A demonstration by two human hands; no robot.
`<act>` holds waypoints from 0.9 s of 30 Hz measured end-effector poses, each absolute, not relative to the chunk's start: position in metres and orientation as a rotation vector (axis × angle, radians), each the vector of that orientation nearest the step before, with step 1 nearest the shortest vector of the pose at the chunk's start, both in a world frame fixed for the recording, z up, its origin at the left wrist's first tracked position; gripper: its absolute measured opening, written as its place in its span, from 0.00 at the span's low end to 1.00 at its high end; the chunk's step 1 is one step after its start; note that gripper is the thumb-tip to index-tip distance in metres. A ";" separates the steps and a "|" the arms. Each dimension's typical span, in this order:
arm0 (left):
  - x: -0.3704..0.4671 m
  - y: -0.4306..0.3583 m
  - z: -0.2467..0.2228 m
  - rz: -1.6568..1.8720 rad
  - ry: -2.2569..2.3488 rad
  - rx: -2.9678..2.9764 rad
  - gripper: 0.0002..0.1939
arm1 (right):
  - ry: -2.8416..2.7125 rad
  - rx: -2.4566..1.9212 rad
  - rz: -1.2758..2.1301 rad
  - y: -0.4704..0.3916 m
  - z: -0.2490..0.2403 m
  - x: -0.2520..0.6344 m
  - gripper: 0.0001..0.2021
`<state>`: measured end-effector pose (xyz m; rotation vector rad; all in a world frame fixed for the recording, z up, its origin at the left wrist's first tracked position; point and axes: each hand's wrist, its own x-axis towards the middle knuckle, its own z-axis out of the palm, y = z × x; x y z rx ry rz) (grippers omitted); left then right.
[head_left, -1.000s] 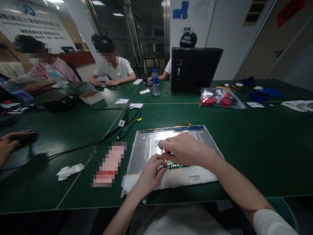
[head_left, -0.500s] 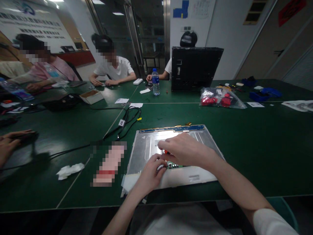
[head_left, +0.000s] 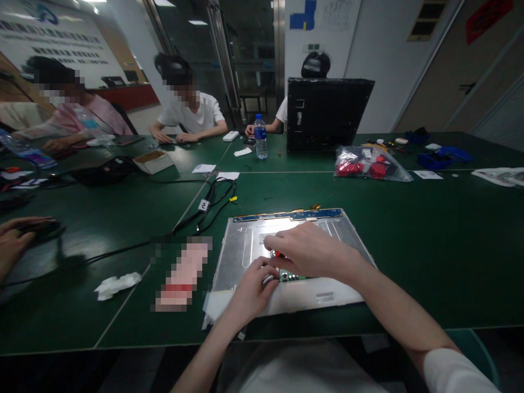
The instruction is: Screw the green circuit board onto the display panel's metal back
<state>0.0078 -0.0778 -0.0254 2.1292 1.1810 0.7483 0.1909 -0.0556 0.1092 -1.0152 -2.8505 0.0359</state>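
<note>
A flat display panel (head_left: 235, 256) lies metal back up on the table in front of me. A blue circuit strip (head_left: 282, 215) runs along its far edge, and a small green circuit board (head_left: 292, 277) shows near its middle. Over that board my right hand (head_left: 303, 248) is closed on a tool with a red and clear handle end (head_left: 277, 254); its lower part is hidden. My left hand (head_left: 256, 284) rests on the panel beside the board's left end. Its fingers are bent and pressed together near a whitish bit that I cannot make out.
Black cables (head_left: 210, 204) and a crumpled tissue (head_left: 118, 285) lie to the left, near another person's hand (head_left: 16, 243). Farther back stand a water bottle (head_left: 260, 137), a black monitor-like casing (head_left: 327, 115) and a plastic bag with red items (head_left: 370, 164). Several people sit around the table.
My hands and the panel look almost the same as before. At the left edge, the other person's hand has shifted slightly.
</note>
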 end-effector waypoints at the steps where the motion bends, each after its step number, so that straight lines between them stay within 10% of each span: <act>1: 0.008 -0.078 -0.026 0.747 1.180 2.129 0.07 | -2.848 -1.011 0.030 -0.056 0.109 0.191 0.06; 27: 0.008 -0.076 -0.024 0.753 1.177 2.127 0.07 | -2.860 -1.037 0.056 -0.060 0.113 0.190 0.07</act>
